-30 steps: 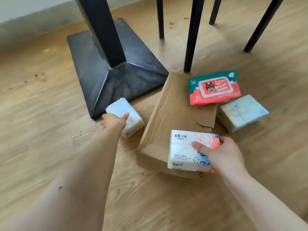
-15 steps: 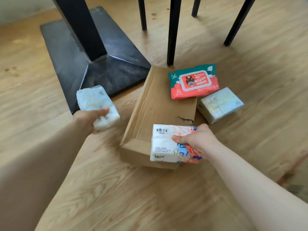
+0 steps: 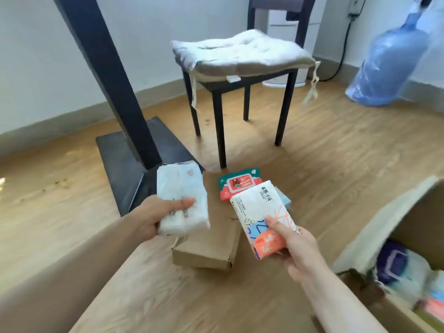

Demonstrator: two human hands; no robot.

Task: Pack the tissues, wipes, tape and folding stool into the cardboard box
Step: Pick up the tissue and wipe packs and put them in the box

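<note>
My left hand grips a plain white tissue pack, lifted off the floor. My right hand holds a white tissue pack with orange and blue print, also raised. Behind them a red and green wipes pack lies on the far end of a flat closed cardboard box on the floor. A pale blue tissue pack peeks out behind the printed one. At the right edge stands the open cardboard box, with several packs inside, blurred.
A black table column and base plate stand left of the items. A dark chair with a grey cushion is straight ahead. A blue water jug leans at the far right. Wooden floor all around.
Both hands have lifted their tissue packs off the floor and small box. The view has tilted up and turned right, bringing the open cardboard box into sight.
</note>
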